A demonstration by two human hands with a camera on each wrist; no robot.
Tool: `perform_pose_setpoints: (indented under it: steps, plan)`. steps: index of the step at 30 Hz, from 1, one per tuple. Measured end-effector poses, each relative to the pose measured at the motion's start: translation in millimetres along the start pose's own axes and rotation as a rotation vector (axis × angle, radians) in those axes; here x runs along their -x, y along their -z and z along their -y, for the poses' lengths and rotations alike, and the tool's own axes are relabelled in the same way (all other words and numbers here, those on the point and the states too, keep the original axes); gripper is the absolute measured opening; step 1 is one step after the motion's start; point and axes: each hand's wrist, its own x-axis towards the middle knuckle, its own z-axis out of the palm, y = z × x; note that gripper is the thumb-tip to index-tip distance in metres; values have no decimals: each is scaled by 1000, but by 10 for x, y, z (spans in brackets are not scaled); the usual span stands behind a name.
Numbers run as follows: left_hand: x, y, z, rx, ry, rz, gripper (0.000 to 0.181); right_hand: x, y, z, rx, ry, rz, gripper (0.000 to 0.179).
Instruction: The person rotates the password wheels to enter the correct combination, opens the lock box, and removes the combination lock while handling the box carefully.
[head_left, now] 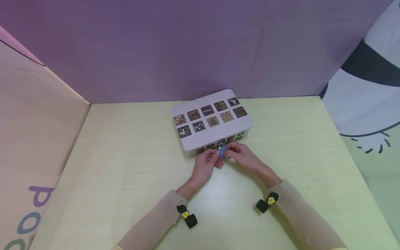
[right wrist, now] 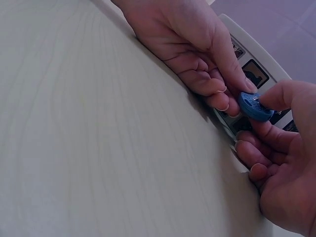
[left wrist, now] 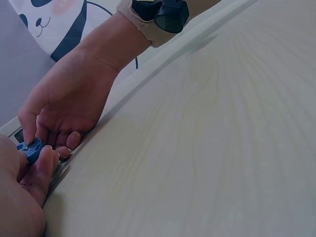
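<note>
A small blue padlock (head_left: 222, 152) is held between both hands, just before the front side of a white box (head_left: 201, 137). My left hand (head_left: 204, 166) pinches its left side between thumb and fingers. From the right, my right hand (head_left: 245, 158) grips the other side with thumb and forefinger. In the right wrist view the blue padlock (right wrist: 253, 107) shows a rounded body with small light markings, partly covered by fingertips. Only a bit of the padlock (left wrist: 32, 152) shows in the left wrist view. Whether its shackle is open or closed, I cannot tell.
The box stands askew near the back of the pale wooden table (head_left: 125, 156), with rows of small square pictures on its lid and side. Behind rises a purple wall (head_left: 175, 52). Printed panels flank the table, one bearing a panda drawing (left wrist: 54, 24).
</note>
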Motion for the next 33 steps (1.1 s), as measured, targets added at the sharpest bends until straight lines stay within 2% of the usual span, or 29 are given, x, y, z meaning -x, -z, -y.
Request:
perform_pose_setpoints:
  steps: [5,24,33]
  plan:
    - [3,3,2,-3,-1,1,19,6,-2,12,13,-4,-3,27]
    - [5,0,-15,-7,8,-2,19,-13,1,-19,-42,-2,20,24]
    - [5,1,-16,-4,7,-2,19,3,17,0,-19,4,25,25]
